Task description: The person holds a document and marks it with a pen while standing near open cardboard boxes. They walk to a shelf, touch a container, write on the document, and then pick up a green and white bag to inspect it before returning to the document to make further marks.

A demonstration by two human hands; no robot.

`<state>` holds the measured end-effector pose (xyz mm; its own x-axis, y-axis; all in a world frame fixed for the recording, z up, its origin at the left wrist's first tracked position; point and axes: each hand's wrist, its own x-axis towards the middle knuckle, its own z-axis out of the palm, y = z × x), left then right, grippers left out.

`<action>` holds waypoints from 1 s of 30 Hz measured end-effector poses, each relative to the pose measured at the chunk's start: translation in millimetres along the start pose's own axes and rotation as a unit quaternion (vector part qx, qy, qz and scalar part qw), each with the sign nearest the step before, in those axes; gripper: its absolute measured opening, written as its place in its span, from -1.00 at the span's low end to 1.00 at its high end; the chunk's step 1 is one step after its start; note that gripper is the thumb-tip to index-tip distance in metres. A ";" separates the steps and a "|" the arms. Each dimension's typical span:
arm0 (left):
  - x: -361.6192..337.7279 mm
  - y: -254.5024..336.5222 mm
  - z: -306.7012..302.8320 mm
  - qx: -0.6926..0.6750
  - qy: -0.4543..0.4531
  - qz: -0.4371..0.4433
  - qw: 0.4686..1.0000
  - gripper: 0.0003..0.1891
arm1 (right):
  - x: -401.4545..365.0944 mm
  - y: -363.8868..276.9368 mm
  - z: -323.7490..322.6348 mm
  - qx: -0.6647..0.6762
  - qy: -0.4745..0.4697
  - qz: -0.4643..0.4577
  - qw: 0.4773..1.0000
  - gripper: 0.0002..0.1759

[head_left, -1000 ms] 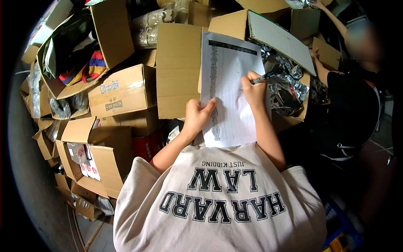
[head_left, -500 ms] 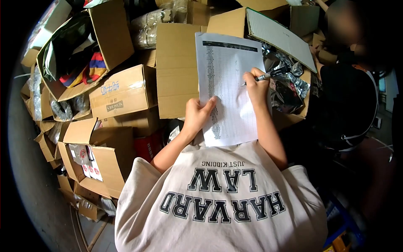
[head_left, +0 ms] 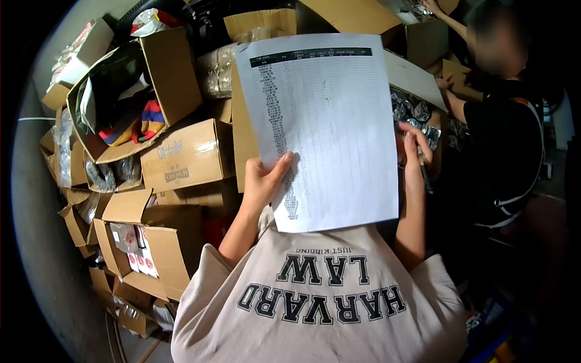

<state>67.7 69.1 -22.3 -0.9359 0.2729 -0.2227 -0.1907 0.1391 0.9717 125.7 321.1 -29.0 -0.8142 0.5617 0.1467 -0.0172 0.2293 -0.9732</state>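
Observation:
A printed sheet of paper, with a dark header row and columns of small text, is held up before my chest. My left hand grips its left edge, thumb on the front; the other fingers are behind it. My right hand is beside the sheet's right edge, with a dark pen held in it and pointing down. A few small handwritten marks show in the sheet's middle columns. Behind the right hand, dark plastic-wrapped items lie in a carton.
Several open and closed cardboard boxes crowd the left, among them a sealed carton, a box with colourful striped cloth and one with white packs. A co-worker in black reaches among boxes at the right. A grey wall borders the left.
My right hand has left the sheet's face and moved right, the pen swinging from across the page to pointing down. The sheet is nearer and larger in view. The co-worker's arms are now more visible.

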 end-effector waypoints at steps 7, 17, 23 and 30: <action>-10.1 23.3 -2.9 -0.033 -0.012 0.026 0.999 -0.79 | -24.2 -31.7 -16.6 0.049 -0.118 0.030 0.991 -0.64; -41.2 64.9 12.4 -0.130 -0.048 0.031 0.990 -0.73 | -52.2 -68.5 -53.6 0.057 -0.059 0.022 0.996 -0.67; -45.9 70.6 15.0 -0.152 -0.071 0.044 0.985 -0.71 | -67.7 -45.4 -70.6 0.176 -0.006 0.020 0.984 -0.79; -52.8 78.8 15.3 -0.165 -0.066 0.066 0.982 -0.73 | -62.5 -55.3 -60.0 0.255 -0.004 0.063 0.965 -0.62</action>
<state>106.6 80.2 64.9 -0.9165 0.3919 -0.0799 -0.1762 -0.2163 0.9603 212.3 321.0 26.3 -0.8326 0.5534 0.0218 -0.1989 -0.2620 -0.9443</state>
